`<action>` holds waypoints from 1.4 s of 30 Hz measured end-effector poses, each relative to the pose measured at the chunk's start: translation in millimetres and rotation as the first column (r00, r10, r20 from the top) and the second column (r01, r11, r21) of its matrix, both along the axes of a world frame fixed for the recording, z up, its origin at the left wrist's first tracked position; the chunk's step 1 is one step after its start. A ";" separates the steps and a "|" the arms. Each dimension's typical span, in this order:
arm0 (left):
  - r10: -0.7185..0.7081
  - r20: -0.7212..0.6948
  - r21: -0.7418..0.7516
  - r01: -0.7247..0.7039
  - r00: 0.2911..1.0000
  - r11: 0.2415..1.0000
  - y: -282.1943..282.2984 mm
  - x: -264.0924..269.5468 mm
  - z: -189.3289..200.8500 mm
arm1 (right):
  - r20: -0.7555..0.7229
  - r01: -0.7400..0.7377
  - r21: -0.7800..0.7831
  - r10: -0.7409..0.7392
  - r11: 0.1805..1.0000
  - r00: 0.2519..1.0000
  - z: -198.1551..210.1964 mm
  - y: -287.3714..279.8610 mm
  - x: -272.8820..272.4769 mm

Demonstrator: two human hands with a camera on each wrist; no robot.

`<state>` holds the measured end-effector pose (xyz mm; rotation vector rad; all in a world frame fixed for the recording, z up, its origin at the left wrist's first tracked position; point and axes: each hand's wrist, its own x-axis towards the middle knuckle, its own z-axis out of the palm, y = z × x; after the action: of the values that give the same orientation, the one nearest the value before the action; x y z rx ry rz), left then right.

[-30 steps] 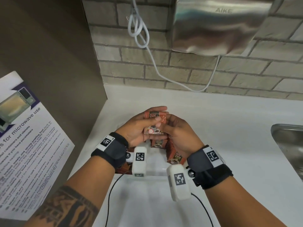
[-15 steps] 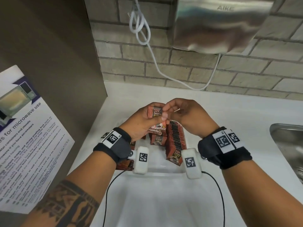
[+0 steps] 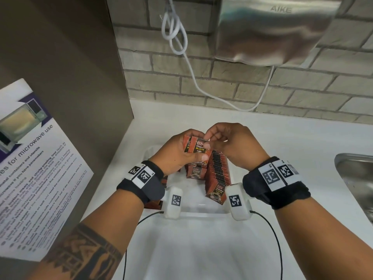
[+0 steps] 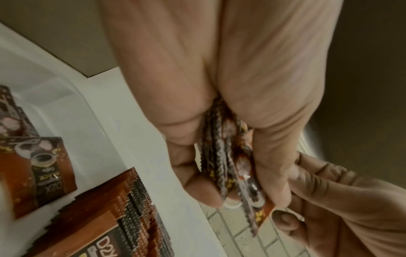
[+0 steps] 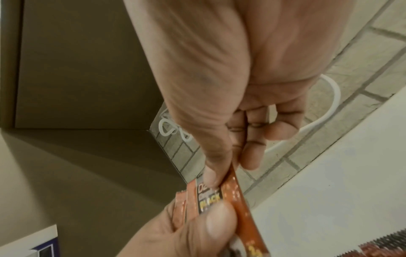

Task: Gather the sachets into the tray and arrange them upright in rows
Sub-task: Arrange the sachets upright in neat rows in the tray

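Observation:
My left hand (image 3: 182,153) grips a small stack of red-brown coffee sachets (image 3: 198,146) above the white tray (image 3: 153,153); the stack's serrated edges (image 4: 222,165) show between its fingers in the left wrist view. My right hand (image 3: 218,138) pinches the top corner of the front sachet (image 5: 232,189) between thumb and forefinger. In the tray a long row of sachets (image 3: 219,174) stands upright on the right side, and one sachet (image 3: 195,172) stands in the middle. More sachets (image 3: 154,205) lie under my left wrist.
A steel hand dryer (image 3: 274,29) with a looped white cable (image 3: 173,31) hangs on the brick wall behind. A steel sink (image 3: 357,178) lies at the right. A brown panel with a microwave-use notice (image 3: 30,168) stands at the left.
My right hand rose from the upright row in the tray to the stack in my left hand and took hold of its front sachet. The left hand kept holding the stack.

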<state>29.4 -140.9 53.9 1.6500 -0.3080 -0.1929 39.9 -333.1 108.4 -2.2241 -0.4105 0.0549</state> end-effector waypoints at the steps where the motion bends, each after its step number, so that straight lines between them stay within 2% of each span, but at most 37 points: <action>1: 0.002 0.003 0.023 -0.002 1.000 1.000 1.0 -1.0 -1.6 | 0.011 0.003 -0.030 -0.003 1.000 1.000 -0.6 0.6 -1.3; 4: 0.010 0.008 0.134 -0.011 1.000 0.991 6.7 -3.3 -6.6 | 0.011 0.009 -0.107 -0.008 0.994 1.000 -6.2 3.7 -4.0; 6: 0.019 0.002 0.278 -0.019 1.000 0.960 15.5 -5.5 -9.8 | 0.002 0.012 -0.162 -0.012 0.987 1.000 -11.2 5.0 -5.5; 9: 0.083 -0.007 0.531 -0.066 0.997 0.845 35.6 -8.3 -9.7 | -0.015 -0.014 -0.259 0.011 0.966 1.000 -22.2 5.9 -7.1; 13: 0.045 -0.135 0.723 0.068 0.990 0.687 51.0 -13.0 -3.1 | -0.033 -0.002 -0.365 -0.011 0.931 0.999 -48.2 9.7 -4.3; 16: -0.064 -0.255 0.794 0.247 0.965 0.556 47.5 -15.3 -0.1 | -0.048 0.040 -0.402 -0.065 0.915 0.997 -65.3 15.8 -2.0; 19: -0.185 -0.402 0.779 0.441 0.897 0.447 32.0 -16.6 -2.8 | -0.046 0.054 -0.450 -0.083 0.892 0.995 -73.2 19.6 -0.2; 24: -0.219 -0.522 0.763 0.566 0.825 0.312 -1.0 -8.0 -23.8 | -0.064 0.030 -0.534 -0.076 0.845 0.995 -75.9 21.9 0.3; 27: -0.207 -0.555 0.751 0.592 0.806 0.292 -13.1 -0.6 -32.5 | -0.070 0.016 -0.555 -0.065 0.832 0.995 -76.5 22.0 0.2; 35: -0.168 -0.548 0.785 0.573 0.820 0.236 -19.5 12.1 -41.8 | -0.048 0.025 -0.575 -0.065 0.818 0.997 -82.3 24.1 3.4; 42: -0.142 -0.566 0.774 0.582 0.812 0.250 -19.3 13.9 -40.9 | -0.069 0.023 -0.562 -0.074 0.827 0.995 -83.9 22.5 11.7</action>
<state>43.2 -160.2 13.0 2.6148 -0.2943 -1.3037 51.6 -310.6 24.5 -2.8027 -0.3129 0.2789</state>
